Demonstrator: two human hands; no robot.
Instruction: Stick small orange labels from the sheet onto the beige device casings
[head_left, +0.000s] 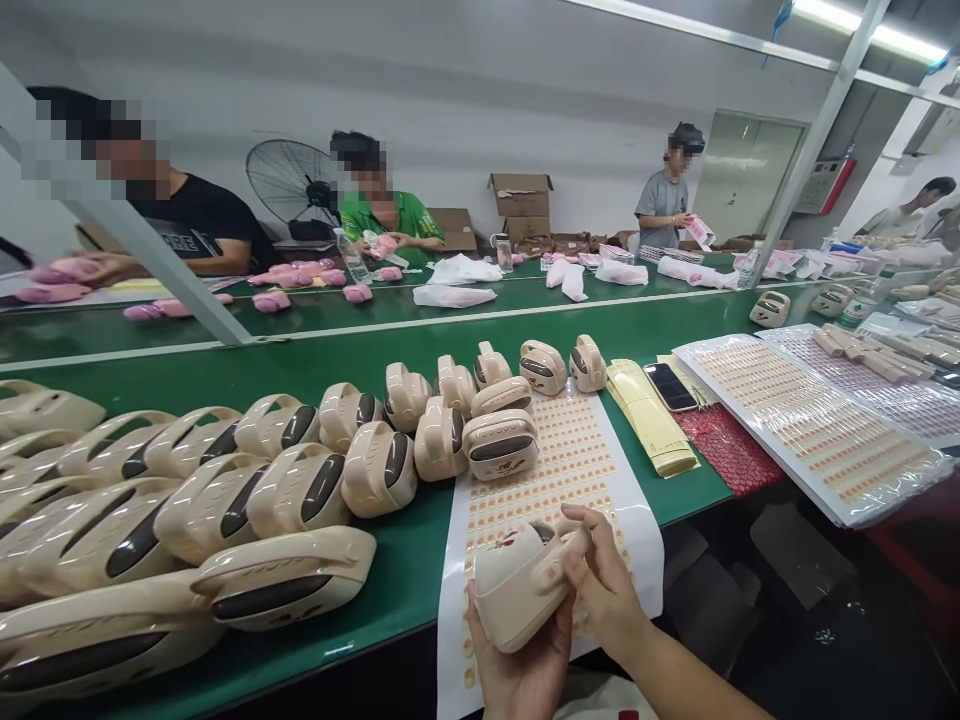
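A cream plastic housing [510, 595] with a handle and a dark panel is tilted above a sheet of small orange stickers [574, 445]. My left hand [525, 665] is wrapped round its underside. At the handle end, my right hand [600, 565] has its thumb and fingertips closed on the housing. Similar cream housings with dark oval panels stand in rows to the left; one of them [501, 443] rests on the top left part of the sticker sheet.
Yellow paper strips [651, 415], a black phone [670, 386] and more sticker sheets [810, 410] lie to the right. Beyond a metal frame post [821, 140], people sit or stand across the green table [300, 335], among pink items and white bags.
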